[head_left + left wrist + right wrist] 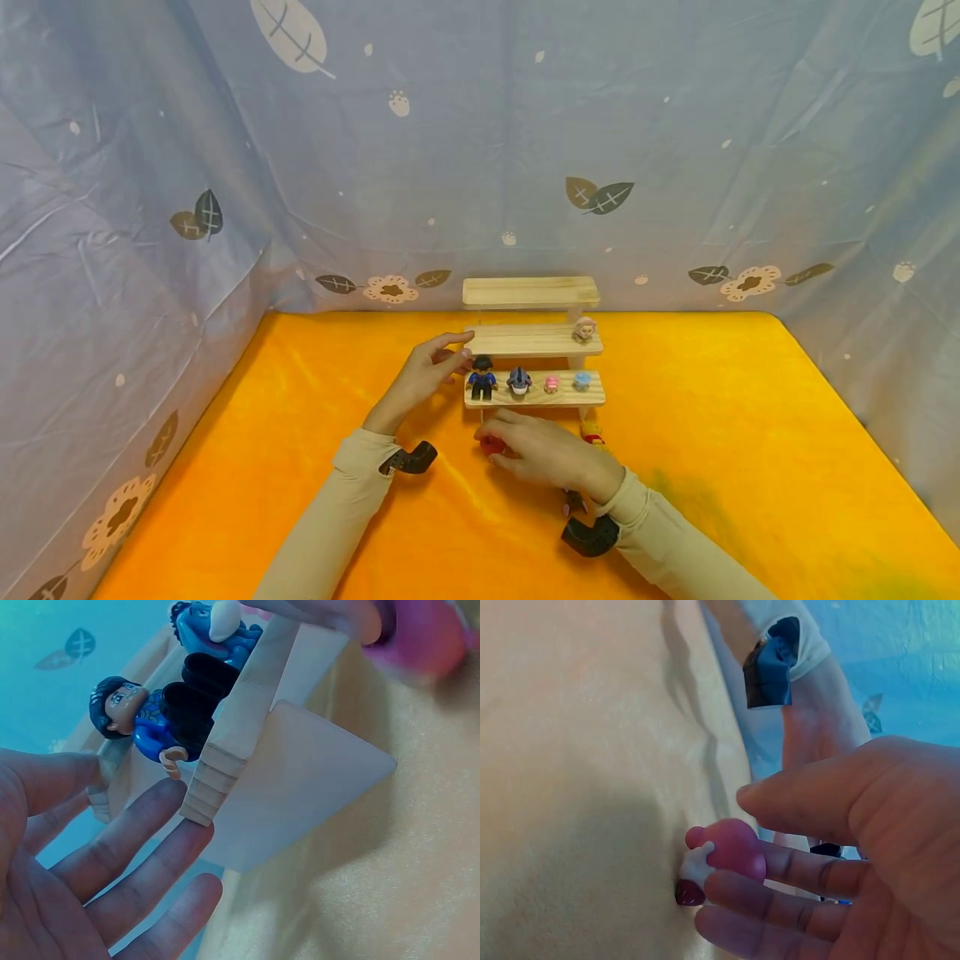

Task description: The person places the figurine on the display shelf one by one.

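Observation:
A three-tier wooden display shelf (532,340) stands at the back of the table. My left hand (423,375) is at its left end, fingers spread, fingertips at the board ends beside a toy figure (482,379) with black hair and a blue top. In the left wrist view that figure (150,724) sits on the lowest board near a blue donkey figure (214,630). In front of the shelf my right hand (543,450) reaches over a small pinkish-red toy (735,851) on the table. Its fingers lie against the toy, while the thumb stands apart from it.
On the lowest board are also a small pink toy (552,384) and a light blue one (582,381). A pale pink figure (584,329) is on the middle board's right end. A yellow bear figure (592,433) lies behind my right hand, and a dark object (573,502) under that wrist.

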{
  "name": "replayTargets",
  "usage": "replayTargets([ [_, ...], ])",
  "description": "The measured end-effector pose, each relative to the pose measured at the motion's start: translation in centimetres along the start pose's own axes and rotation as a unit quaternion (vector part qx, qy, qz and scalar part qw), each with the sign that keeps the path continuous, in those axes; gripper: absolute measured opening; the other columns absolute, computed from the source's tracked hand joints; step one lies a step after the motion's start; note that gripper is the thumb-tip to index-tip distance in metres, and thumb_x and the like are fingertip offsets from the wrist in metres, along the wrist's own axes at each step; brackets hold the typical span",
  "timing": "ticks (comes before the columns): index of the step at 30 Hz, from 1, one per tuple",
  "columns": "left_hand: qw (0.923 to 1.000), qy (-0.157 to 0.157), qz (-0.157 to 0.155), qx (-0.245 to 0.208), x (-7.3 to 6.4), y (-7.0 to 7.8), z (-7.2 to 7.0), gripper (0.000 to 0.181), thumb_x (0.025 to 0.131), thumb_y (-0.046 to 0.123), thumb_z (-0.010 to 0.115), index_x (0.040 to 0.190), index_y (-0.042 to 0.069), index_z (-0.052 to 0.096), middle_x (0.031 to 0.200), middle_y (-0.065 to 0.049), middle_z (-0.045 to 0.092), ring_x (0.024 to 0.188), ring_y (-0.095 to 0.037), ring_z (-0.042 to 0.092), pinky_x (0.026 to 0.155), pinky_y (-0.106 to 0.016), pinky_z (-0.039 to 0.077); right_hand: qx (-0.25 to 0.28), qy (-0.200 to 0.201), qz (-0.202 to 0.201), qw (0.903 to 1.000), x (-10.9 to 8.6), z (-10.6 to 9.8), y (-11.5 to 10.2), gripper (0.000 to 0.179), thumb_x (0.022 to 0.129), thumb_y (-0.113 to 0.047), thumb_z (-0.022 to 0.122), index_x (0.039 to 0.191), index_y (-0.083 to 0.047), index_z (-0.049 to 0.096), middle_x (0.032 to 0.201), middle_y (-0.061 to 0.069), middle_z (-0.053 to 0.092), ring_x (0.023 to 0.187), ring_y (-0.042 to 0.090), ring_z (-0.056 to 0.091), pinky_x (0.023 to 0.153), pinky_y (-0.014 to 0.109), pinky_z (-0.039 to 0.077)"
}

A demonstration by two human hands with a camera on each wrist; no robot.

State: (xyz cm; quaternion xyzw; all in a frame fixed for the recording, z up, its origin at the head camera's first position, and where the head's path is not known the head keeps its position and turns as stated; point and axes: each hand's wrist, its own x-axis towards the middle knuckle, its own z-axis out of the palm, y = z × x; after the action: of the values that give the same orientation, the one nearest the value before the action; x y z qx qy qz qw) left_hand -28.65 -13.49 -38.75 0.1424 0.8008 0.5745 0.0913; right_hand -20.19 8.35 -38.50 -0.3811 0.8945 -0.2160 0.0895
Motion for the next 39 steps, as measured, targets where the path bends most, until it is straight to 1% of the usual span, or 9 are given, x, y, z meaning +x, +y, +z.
replayTargets([
  [7,1.0000,0.002,0.002,0.004,-0.11,0.03,0.00,0.043,0.105,0.029,0.058,0.146,0.017,0.057,0.112,-0.020,0.074,0.102,-0.033,0.073,0.085,-0.053,0.057,-0.021,-0.005,0.015,0.9996,-0.17,-0.09,0.00,0.031,0.095,-0.021,0.073,0.124,-0.013,0.066,0.108,0.001,0.060,0.071,0.008,0.047,0.066,0.022,0.043],
  [15,1.0000,0.003,-0.004,-0.003,-0.10,-0.14,-0.08,0.043,0.104,0.029,0.059,0.146,0.019,0.057,0.112,-0.020,0.074,0.103,-0.033,0.072,0.085,-0.051,0.057,-0.029,-0.033,0.025,0.9987,-0.33,-0.08,0.12,0.019,0.092,-0.025,0.077,0.110,-0.019,0.071,0.093,-0.004,0.051,0.068,0.005,0.045,0.063,0.019,0.041],
  [19,1.0000,0.001,-0.003,-0.004,0.06,-0.18,-0.03,0.043,0.104,0.030,0.059,0.146,0.019,0.057,0.113,-0.019,0.074,0.104,-0.033,0.072,0.085,-0.051,0.057,0.050,-0.014,-0.007,0.9986,-0.07,-0.09,0.07,0.015,0.095,-0.015,0.072,0.110,-0.016,0.069,0.098,-0.003,0.051,0.076,0.006,0.047,0.069,0.018,0.043],
  [23,1.0000,-0.002,-0.001,-0.003,0.21,-0.25,0.00,0.043,0.104,0.029,0.058,0.146,0.018,0.057,0.113,-0.020,0.074,0.105,-0.034,0.072,0.085,-0.051,0.057,0.141,0.022,-0.038,0.9890,0.05,-0.28,-0.17,0.013,0.094,-0.006,0.068,0.105,-0.012,0.064,0.108,0.001,0.052,0.094,0.012,0.049,0.081,0.021,0.046],
  [27,1.0000,-0.001,0.002,-0.004,0.26,-0.29,0.02,0.044,0.104,0.029,0.058,0.146,0.016,0.056,0.113,-0.022,0.073,0.105,-0.037,0.072,0.086,-0.053,0.057,0.205,0.044,-0.046,0.9767,0.02,-0.64,-0.35,0.016,0.096,-0.011,0.069,0.111,-0.011,0.063,0.123,0.009,0.061,0.110,0.016,0.057,0.092,0.026,0.050],
  [30,1.0000,-0.001,0.004,-0.001,0.20,-0.27,0.01,0.044,0.104,0.028,0.058,0.146,0.015,0.056,0.113,-0.023,0.073,0.105,-0.037,0.072,0.087,-0.054,0.057,0.266,0.031,-0.051,0.9621,0.04,-0.81,-0.39,0.028,0.098,-0.014,0.068,0.125,-0.010,0.061,0.126,0.015,0.065,0.104,0.016,0.065,0.089,0.028,0.056],
  [34,1.0000,-0.003,0.008,0.002,0.09,-0.10,-0.01,0.043,0.105,0.028,0.058,0.146,0.015,0.057,0.113,-0.022,0.073,0.104,-0.036,0.072,0.086,-0.051,0.058,0.302,0.035,-0.052,0.9511,0.09,-0.83,-0.49,0.039,0.099,-0.017,0.066,0.135,-0.011,0.055,0.123,0.012,0.066,0.098,0.011,0.064,0.084,0.026,0.056],
  [37,0.9999,-0.003,0.010,0.002,0.08,-0.10,-0.04,0.043,0.105,0.028,0.058,0.145,0.015,0.057,0.112,-0.022,0.074,0.103,-0.034,0.072,0.085,-0.050,0.058,0.301,0.055,-0.050,0.9506,0.04,-0.83,-0.54,0.036,0.099,-0.017,0.067,0.133,-0.009,0.058,0.123,0.012,0.066,0.099,0.008,0.062,0.082,0.024,0.055],
  [39,0.9999,-0.003,0.010,0.001,0.07,-0.15,-0.04,0.042,0.105,0.027,0.058,0.146,0.015,0.057,0.111,-0.022,0.074,0.102,-0.033,0.073,0.084,-0.050,0.058,0.318,0.057,-0.044,0.9452,-0.01,-0.91,-0.53,0.030,0.099,-0.015,0.066,0.127,-0.007,0.059,0.129,0.017,0.064,0.099,0.011,0.063,0.076,0.027,0.057],
])
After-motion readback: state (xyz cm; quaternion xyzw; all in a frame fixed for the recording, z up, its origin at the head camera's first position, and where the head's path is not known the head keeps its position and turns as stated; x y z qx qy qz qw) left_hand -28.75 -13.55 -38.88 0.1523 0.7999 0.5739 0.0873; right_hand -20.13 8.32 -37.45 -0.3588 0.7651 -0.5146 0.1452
